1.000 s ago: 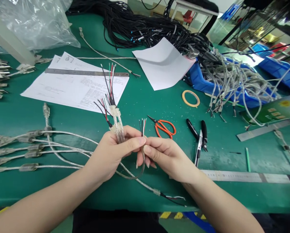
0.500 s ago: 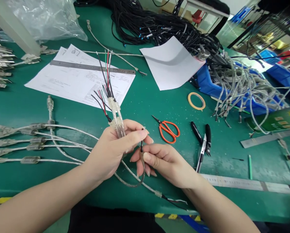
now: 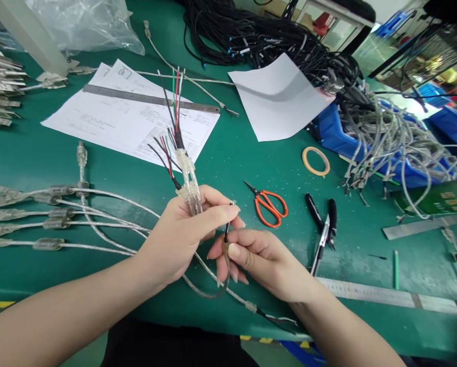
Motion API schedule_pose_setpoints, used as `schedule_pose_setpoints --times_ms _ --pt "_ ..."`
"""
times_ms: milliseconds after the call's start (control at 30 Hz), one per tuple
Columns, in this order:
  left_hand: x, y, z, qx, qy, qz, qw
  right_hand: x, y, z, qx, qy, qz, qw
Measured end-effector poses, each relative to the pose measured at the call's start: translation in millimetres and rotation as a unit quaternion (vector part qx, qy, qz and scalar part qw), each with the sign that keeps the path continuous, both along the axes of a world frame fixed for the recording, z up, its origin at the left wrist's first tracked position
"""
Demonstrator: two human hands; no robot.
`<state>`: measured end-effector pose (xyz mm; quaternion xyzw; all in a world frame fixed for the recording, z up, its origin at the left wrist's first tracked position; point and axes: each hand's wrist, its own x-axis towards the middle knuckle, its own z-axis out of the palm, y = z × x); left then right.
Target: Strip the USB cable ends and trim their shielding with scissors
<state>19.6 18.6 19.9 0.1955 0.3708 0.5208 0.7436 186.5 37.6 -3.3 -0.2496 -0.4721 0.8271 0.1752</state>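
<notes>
Several clear-jacketed cables (image 3: 192, 186) are gripped in my left hand (image 3: 188, 232), their split black, red, green and white wire ends (image 3: 177, 107) fanning upward. Between my left thumb and forefinger, the tip of another cable's stripped wires is pinched. My right hand (image 3: 261, 257) is closed on that same cable (image 3: 225, 267) just below its black sleeve, and the cable loops down beneath both hands. One more cable end (image 3: 251, 307) with black and white wires lies on the table below my right hand.
Orange-handled scissors (image 3: 272, 208), black-handled cutters (image 3: 331, 219), a pen (image 3: 320, 244) and a steel ruler (image 3: 388, 295) lie to the right. Tape (image 3: 316, 161), printed sheets (image 3: 109, 127) and a blue bin (image 3: 331, 127) of cables are farther back. Plugged cables (image 3: 56, 213) lie left.
The whole view has shifted slightly, so the table things sit a little to the right. Both hands keep the same hold on the cables.
</notes>
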Motion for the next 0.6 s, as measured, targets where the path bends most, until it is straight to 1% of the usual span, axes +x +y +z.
schedule_pose_setpoints --times_ms 267,367,433,500,533,600 --pt "-0.2 -0.2 -1.4 -0.002 0.000 0.004 1.000 0.0 0.3 0.6 0.002 -0.006 0.007 1.000" --pt "-0.7 0.5 -1.3 -0.010 0.029 0.004 1.000 -0.5 -1.4 -0.5 0.000 -0.005 -0.005 1.000" --pt "-1.3 0.9 -1.5 -0.014 0.060 0.024 0.998 -1.2 -2.9 -2.3 -0.008 -0.003 -0.049 0.999" --pt "-1.7 1.0 -2.3 -0.011 0.069 0.035 0.997 -2.2 -3.6 -4.1 -0.023 0.002 -0.111 0.994" --pt "-1.8 1.0 -2.9 -0.007 0.066 0.029 0.997 -2.9 -3.5 -4.8 -0.031 0.005 -0.139 0.990" --pt "-1.6 0.6 -4.6 -0.005 0.056 -0.007 0.998 -4.1 -2.6 -5.2 -0.041 0.005 -0.174 0.984"
